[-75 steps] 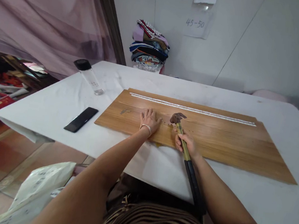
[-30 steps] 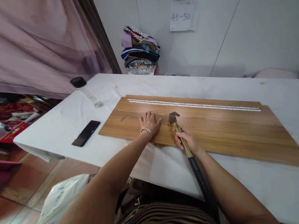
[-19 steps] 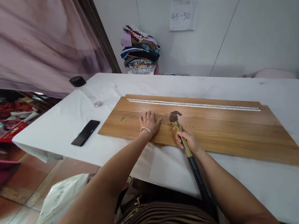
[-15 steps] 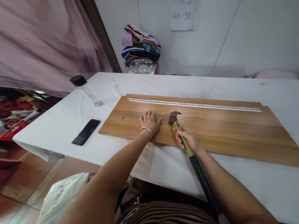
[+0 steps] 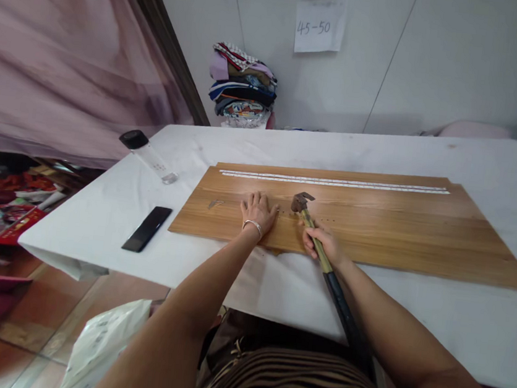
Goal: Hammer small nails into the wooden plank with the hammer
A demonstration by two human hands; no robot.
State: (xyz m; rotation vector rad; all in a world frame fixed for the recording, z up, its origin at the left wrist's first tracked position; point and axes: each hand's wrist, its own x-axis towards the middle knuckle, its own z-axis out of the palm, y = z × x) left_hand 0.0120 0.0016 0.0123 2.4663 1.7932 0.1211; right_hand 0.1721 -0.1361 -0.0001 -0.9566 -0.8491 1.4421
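My left hand (image 5: 258, 211) lies flat on a brown wooden board (image 5: 399, 229), fingers spread, a bracelet at the wrist. To its right, my right hand (image 5: 321, 241) is wrapped round the handle of a claw hammer (image 5: 322, 255), close below the head. The rusty head is over the board, just right of my left thumb, and the black grip slants back along my right forearm. A row of small dark dots runs across the board on both sides of the hammer head. Two white strips (image 5: 334, 182) lie along the board's far edge.
The board rests on a white-covered table (image 5: 212, 270). At the left are a black phone (image 5: 147, 228) and a clear bottle (image 5: 153, 160) with a black lid, lying on its side. Folded clothes (image 5: 245, 86) are stacked behind the far edge. A white bag (image 5: 105, 345) stands below the table's near side.
The view has shifted very slightly. Both hands and the hammer hold nearly the same places on the board.
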